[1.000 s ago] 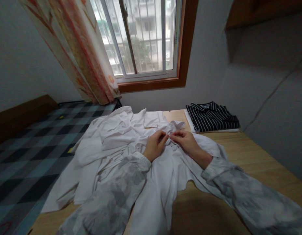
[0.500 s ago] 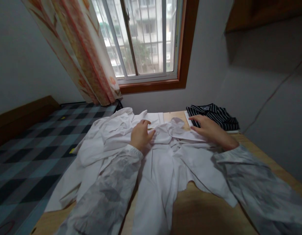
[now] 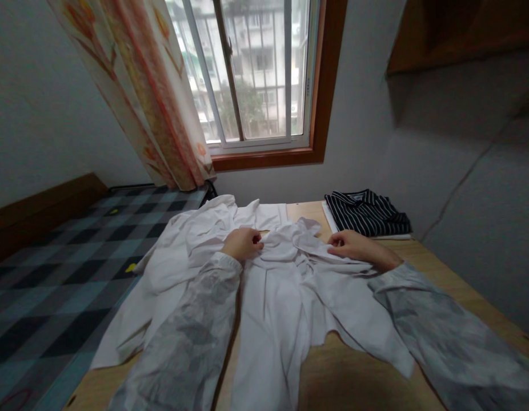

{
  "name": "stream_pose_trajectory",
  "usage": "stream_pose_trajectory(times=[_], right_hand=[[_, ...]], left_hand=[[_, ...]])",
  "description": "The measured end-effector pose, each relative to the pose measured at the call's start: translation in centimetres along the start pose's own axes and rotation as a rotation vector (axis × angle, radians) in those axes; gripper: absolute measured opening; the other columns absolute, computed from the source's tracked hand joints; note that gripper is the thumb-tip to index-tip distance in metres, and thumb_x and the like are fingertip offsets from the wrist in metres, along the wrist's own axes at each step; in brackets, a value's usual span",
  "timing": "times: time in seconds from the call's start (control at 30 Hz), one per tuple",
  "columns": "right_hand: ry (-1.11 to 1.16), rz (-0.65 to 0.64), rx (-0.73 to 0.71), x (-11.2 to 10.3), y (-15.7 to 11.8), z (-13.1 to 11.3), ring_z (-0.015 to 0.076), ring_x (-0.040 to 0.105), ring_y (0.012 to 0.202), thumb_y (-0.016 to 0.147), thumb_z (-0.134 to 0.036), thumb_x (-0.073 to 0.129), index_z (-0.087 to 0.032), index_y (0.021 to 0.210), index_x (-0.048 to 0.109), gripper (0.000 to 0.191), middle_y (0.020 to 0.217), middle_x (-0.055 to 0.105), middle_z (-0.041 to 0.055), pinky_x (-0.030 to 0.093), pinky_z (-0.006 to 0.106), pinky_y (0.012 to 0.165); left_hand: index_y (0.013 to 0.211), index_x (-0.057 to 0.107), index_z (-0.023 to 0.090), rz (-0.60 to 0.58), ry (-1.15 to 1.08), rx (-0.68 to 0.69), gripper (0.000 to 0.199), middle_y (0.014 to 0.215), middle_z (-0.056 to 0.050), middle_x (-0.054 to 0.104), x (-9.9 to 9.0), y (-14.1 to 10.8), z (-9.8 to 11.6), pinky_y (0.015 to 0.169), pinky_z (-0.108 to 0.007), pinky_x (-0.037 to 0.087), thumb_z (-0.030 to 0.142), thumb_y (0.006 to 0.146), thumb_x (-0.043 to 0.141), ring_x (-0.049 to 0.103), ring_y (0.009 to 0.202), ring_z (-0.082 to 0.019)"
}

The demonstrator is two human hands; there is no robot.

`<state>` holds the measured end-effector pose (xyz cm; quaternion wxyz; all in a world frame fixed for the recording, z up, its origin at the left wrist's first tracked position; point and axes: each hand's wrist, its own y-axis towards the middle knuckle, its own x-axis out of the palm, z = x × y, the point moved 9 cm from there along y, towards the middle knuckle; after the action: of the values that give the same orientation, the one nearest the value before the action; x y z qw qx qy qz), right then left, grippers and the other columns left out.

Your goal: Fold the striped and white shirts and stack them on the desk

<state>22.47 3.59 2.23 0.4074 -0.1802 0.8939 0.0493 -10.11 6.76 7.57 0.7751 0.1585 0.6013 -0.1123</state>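
A crumpled white shirt [image 3: 277,297] lies spread over the wooden table [image 3: 345,377], its collar area bunched at the far side. My left hand [image 3: 244,244] pinches the shirt's fabric just left of the bunched part, fingers curled together. On the other side, my right hand [image 3: 354,246] has thumb and fingers closed on a strip of the same shirt. More white clothing [image 3: 174,291] lies rumpled to the left, partly behind my left sleeve. Where one white garment ends and the other begins is hard to make out.
A black shirt with white stripes [image 3: 367,214] lies folded on something flat and white at the table's back right. Left of the table is a bed with a checked cover [image 3: 67,268]. A curtain [image 3: 161,114] hangs beside the window [image 3: 260,85]; a wooden shelf [image 3: 465,40] juts out above right.
Both hands have come down onto the white shirt, and their fingers, apart before, are now closed on its fabric. The view has tilted slightly upward.
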Motion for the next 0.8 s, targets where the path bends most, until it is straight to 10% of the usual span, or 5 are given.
stream_pose_trajectory(times=[0.2,0.33,0.5,0.7,0.8], right_hand=[[0.291,0.008,-0.026,-1.9,-0.7,-0.7,0.0215,0.068,0.082,0.085,-0.051,0.071,-0.017,0.095,0.081,0.036,0.092,0.078,0.0080,0.050,0.029,0.070],[0.488,-0.074,0.032,-1.0,0.2,-0.1,0.0227,0.071,0.095,0.085,-0.048,0.076,-0.017,0.109,0.081,0.040,0.117,0.079,0.0128,0.056,0.029,0.078],[0.391,0.182,0.048,-0.7,3.3,0.5,0.0164,0.068,0.084,0.070,-0.025,0.088,-0.020,0.154,0.057,0.090,0.142,0.068,0.0164,0.054,0.023,0.068],[0.265,0.199,-0.077,1.0,7.1,-0.8,0.0216,0.069,0.092,0.081,-0.043,0.081,-0.016,0.092,0.077,0.029,0.113,0.075,0.0111,0.057,0.031,0.084],[0.322,0.219,-0.059,1.7,7.7,-0.2,0.0274,0.072,0.108,0.080,-0.045,0.082,-0.015,0.114,0.075,0.046,0.122,0.076,0.0156,0.057,0.037,0.095]], left_hand=[[0.089,0.061,0.023,0.232,-0.276,0.059,0.014,0.082,-0.002,0.066,-4.1,-0.4,0.2,0.071,-0.032,0.041,0.035,0.095,0.056,0.059,0.075,-0.021],[0.089,0.052,0.024,0.191,-0.387,0.127,0.019,0.077,0.003,0.054,-4.6,-0.5,1.1,0.072,-0.030,0.040,0.040,0.099,0.051,0.053,0.073,-0.018],[0.095,0.054,0.022,0.108,-0.496,0.270,0.028,0.084,0.002,0.055,-6.4,-1.2,3.2,0.074,-0.028,0.042,0.050,0.102,0.051,0.050,0.078,-0.016],[0.099,0.055,0.023,0.134,-0.565,0.263,0.035,0.092,0.000,0.058,-8.9,-1.4,1.7,0.076,-0.027,0.046,0.058,0.099,0.057,0.054,0.085,-0.017],[0.100,0.057,0.022,0.176,-0.585,0.280,0.038,0.095,-0.001,0.059,-10.2,-1.6,0.5,0.080,-0.028,0.048,0.058,0.095,0.066,0.055,0.088,-0.017]])
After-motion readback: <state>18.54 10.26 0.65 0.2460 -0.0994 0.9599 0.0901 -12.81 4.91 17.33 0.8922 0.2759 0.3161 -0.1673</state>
